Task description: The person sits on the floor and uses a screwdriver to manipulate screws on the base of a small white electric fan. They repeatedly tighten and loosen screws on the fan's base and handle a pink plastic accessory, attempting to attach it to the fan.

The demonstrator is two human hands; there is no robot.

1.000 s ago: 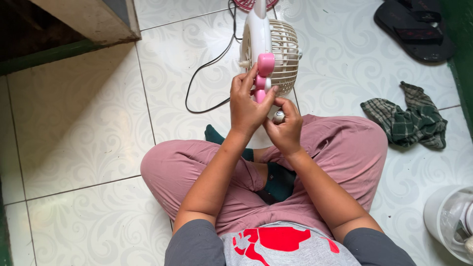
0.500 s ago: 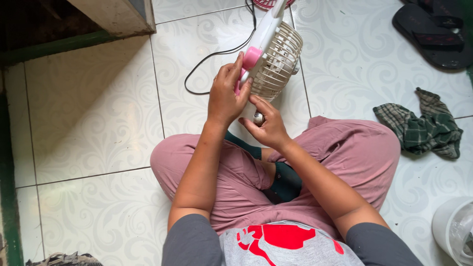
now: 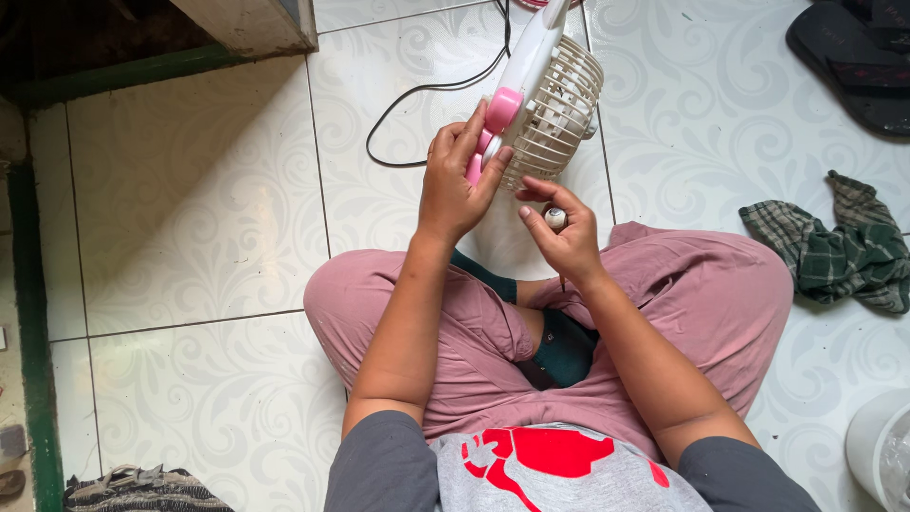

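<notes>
I sit cross-legged on a white patterned tile floor (image 3: 209, 218). My left hand (image 3: 455, 180) grips the pink and white base of a small cream fan (image 3: 545, 95), which is tilted up off the floor in front of my knees. Just below the fan's grille, my right hand (image 3: 564, 232) pinches a small white round part (image 3: 555, 218) between its fingers. A black cord (image 3: 427, 104) runs from the fan across the tiles.
A crumpled green checked cloth (image 3: 834, 246) lies on the floor at the right. Black sandals (image 3: 853, 57) sit at top right, a white container (image 3: 882, 455) at bottom right, a dark striped cloth (image 3: 142, 488) at bottom left, a ledge (image 3: 256, 24) at top left.
My left hand has tilted the fan and slid up along its pink base. My right hand has come slightly away from the fan with the small white part. The view has shifted.
</notes>
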